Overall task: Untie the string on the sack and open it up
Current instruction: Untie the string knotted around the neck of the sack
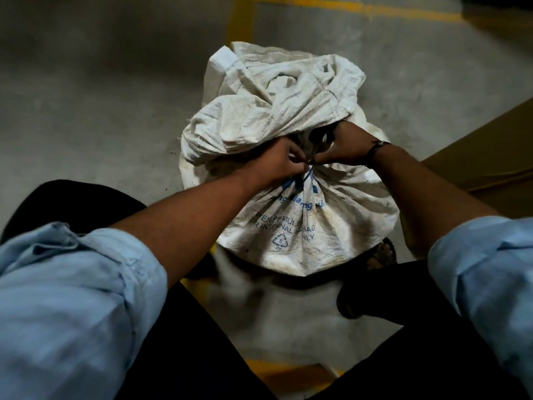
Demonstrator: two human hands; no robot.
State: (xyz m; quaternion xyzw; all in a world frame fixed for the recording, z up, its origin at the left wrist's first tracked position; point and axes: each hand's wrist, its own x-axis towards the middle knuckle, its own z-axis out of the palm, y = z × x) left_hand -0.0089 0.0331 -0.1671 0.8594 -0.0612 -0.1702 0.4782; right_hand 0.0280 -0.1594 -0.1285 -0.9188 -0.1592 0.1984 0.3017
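My rolled blue sleeves point(72, 298) frame the view; both hands, left point(281, 164) and right point(350, 147), pinch closed on the blue string point(308, 176) at the neck. The white sack point(302, 226) stands on the floor point(101, 111) between my feet, its neck pointing up and its loose top flopped away from me, with open concrete to the left and a brown board point(476, 157) close on the right.

Grey concrete floor point(101, 90) with a full white sack standing on it

The woven sack point(302, 232), blue-printed and gathered at its neck, stands on the floor near the middle, over a yellow painted line point(240, 21) that runs away toward the far edge and meets a second yellow line point(403, 11) crossing along it. A brown cardboard sheet point(490, 151) lies flat at the right edge, just beside the sack. A sandalled foot point(380, 255) rests on the floor against the sack's near side.
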